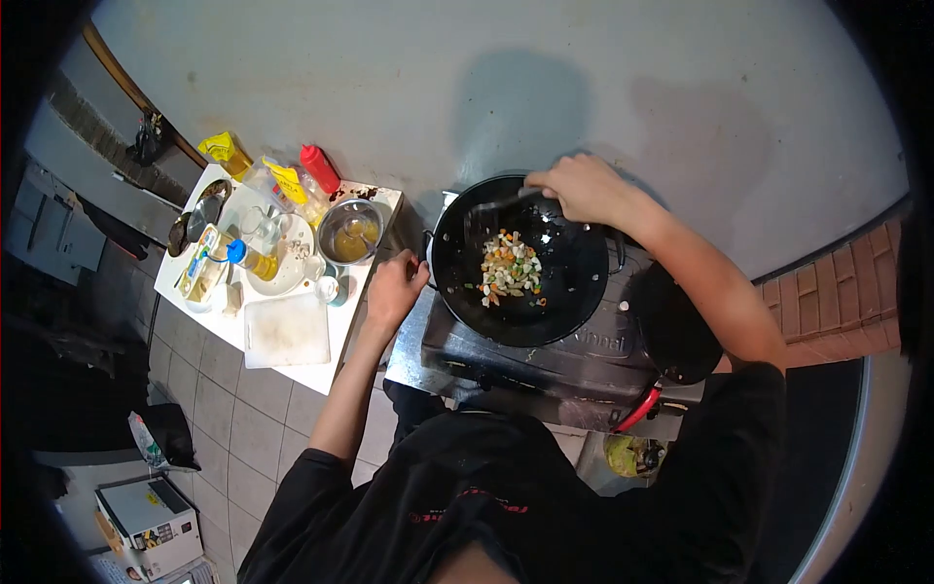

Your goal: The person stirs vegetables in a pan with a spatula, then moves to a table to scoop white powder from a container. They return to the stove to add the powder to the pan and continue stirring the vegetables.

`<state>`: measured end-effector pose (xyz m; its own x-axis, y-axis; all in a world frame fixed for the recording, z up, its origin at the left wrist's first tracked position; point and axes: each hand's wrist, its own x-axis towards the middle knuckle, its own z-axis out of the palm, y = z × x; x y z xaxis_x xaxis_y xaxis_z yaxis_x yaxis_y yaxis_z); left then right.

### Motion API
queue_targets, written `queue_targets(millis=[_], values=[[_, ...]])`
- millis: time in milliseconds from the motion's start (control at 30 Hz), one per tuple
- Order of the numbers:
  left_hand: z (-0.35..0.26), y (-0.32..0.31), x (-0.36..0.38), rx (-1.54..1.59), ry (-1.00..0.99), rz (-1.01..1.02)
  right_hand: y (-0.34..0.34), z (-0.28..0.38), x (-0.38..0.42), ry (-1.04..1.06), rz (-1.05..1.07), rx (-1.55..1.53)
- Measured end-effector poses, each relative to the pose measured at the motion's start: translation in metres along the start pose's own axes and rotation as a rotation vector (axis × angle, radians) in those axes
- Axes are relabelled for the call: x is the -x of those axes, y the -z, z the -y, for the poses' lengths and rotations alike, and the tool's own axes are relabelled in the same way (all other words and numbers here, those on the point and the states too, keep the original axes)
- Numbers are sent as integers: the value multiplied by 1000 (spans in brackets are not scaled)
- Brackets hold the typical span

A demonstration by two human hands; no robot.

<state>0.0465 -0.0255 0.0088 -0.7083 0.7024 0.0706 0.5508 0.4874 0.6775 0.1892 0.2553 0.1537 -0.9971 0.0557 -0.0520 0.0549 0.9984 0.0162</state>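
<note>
A black wok [574, 316] sits on the stove and holds diced vegetables [510, 269] in orange, green and white, gathered near its middle. My right hand [582, 188] is closed around the handle of a dark spatula [501, 205] over the wok's far rim. The spatula's blade reaches into the wok, just beyond the food. On the wok's left side, my left hand [395, 288] has its fingers curled at the side handle [428, 243], partly covering it.
A Rinnai stove [486, 355] stands under the wok, with a black pan [673, 326] on its right. The white table [224, 326] at left carries a cutting board [287, 331], a metal bowl [350, 232], a plate [289, 277], a red squeeze bottle [319, 168] and an oil bottle [251, 260].
</note>
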Motion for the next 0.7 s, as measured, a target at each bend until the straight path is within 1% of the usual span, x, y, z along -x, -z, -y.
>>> queue_targets(millis=[33, 67, 133, 167, 200, 267, 300, 400, 500, 567, 600, 667, 700], values=[[-1, 0, 0, -9, -4, -9, 3, -3, -3, -21, -66, 21], [-2, 0, 0, -9, -13, -8, 0, -4, -4, -28, -70, 23], [-3, 2, 1, -16, 10, 8, -18, -6, -9, -59, -25, 26], [-4, 3, 1, -15, 9, 8, -30, -6, -7, -35, 65, -16], [-6, 4, 2, -15, 22, 22, -29, 2, 1, -36, 83, 17], [-3, 4, 2, -15, 41, 42, -25, 5, 10, -50, 79, -112], [-1, 2, 3, -10, 23, 24, -17, 6, 11, -51, 85, -116], [1, 2, 4, -5, 10, 20, 22, 3, 9, -253, 140, 34], [-4, 5, 2, -6, 22, 52, 1, -21, 1, -324, 184, 79], [-4, 6, 0, -4, 42, 67, -19, -26, -2, -328, 338, 138], [-4, 5, 0, -4, 27, 67, -32, -28, 0, -327, 340, 138], [-2, 4, 1, 0, 20, 63, -59, -29, 14, -248, 389, -245], [-2, 4, 2, 5, 15, 56, -75, -31, 23, -269, 389, -338]])
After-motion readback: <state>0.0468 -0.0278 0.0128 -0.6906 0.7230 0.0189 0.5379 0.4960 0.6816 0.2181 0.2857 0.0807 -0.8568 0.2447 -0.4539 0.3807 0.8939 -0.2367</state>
